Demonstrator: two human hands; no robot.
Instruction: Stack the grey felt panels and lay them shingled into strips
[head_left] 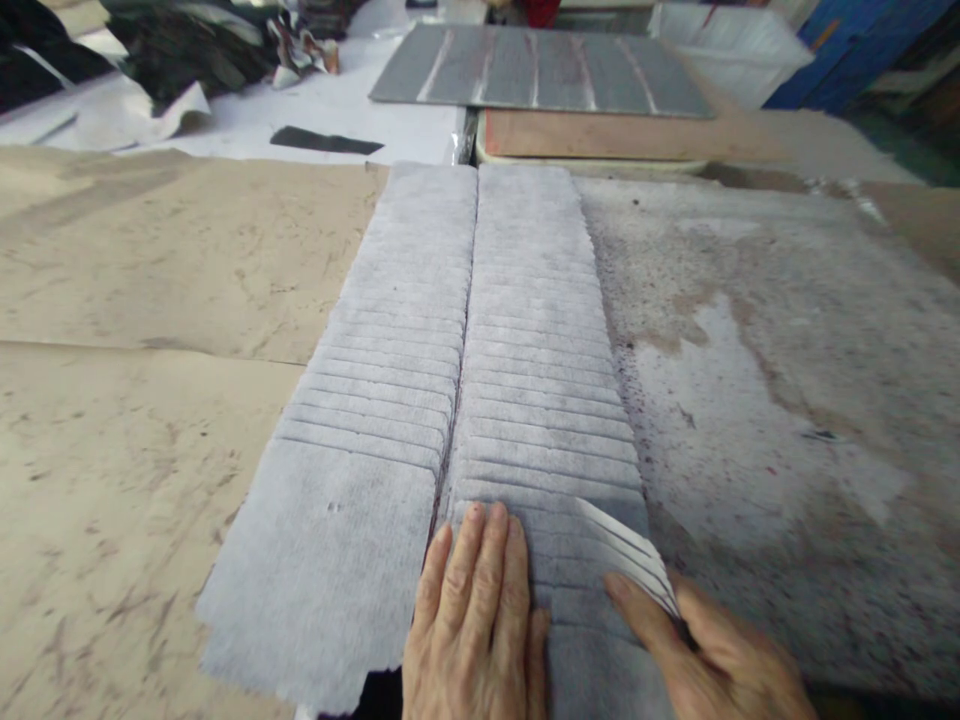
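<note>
Two long rows of thin, light grey felt-like pieces run away from me, each piece overlapping the one behind it: the left row (337,560) and the right row (547,400). Flat on the near part of the right row rests my left hand (476,620), its fingers stretched forward. At that row's right edge, my right hand (720,650) is closed, thumb on top, around the edges of several grey pieces (634,555). Those edges are lifted and curled, showing pale undersides. The pieces' near ends on this side are partly hidden by my hands.
Brown paper (150,450) covers the table on the left. A stained grey board (757,420) lies on the right. Farther back are a grey panel with pale stripes (540,70), a white plastic bin (735,45), a dark strip (326,140) and dark material (195,45).
</note>
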